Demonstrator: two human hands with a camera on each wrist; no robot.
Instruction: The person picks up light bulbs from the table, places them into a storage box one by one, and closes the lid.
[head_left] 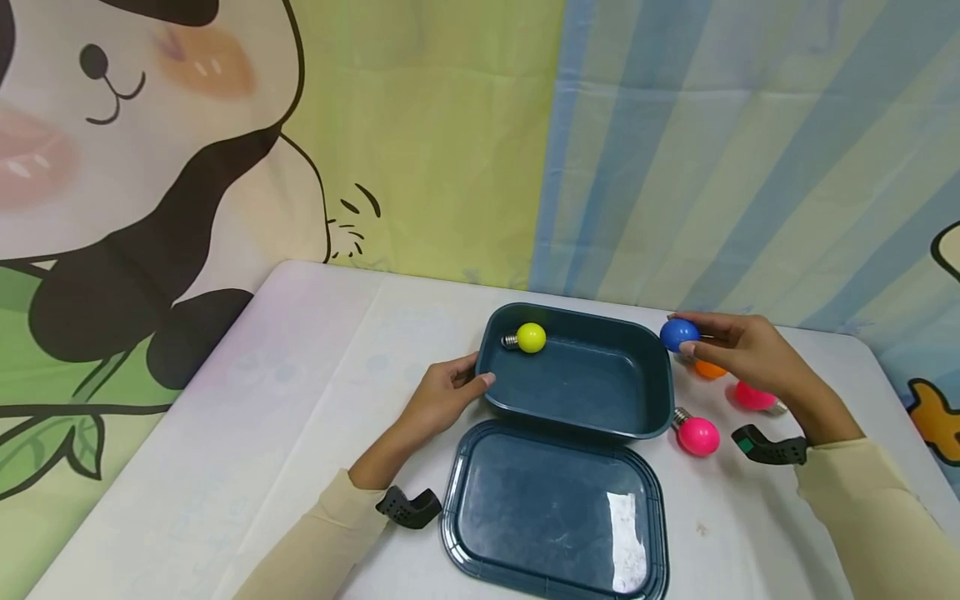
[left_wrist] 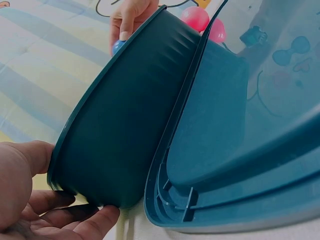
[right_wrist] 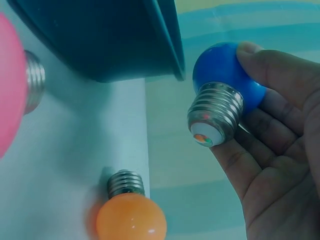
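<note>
A dark teal plastic box (head_left: 577, 379) stands lidless on the table with a yellow light bulb (head_left: 532, 337) lying inside, near its left end. My left hand (head_left: 444, 396) holds the box's left end, thumb at the rim and fingers against the outer wall, as the left wrist view shows. In my right hand (head_left: 757, 354) a blue light bulb (right_wrist: 220, 75) is pinched by its globe, just off the box's right rim. The bulb's metal screw base (right_wrist: 215, 112) faces the right wrist camera. Below it lies an orange light bulb (right_wrist: 131, 217), partly hidden by the hand in the head view.
The box's lid (head_left: 555, 508) lies flat right in front of it. One pink light bulb (head_left: 698, 437) sits by the box's front right corner, another pink bulb (head_left: 753, 397) under the right wrist. A printed curtain (head_left: 450, 142) hangs behind the white table (head_left: 330, 375).
</note>
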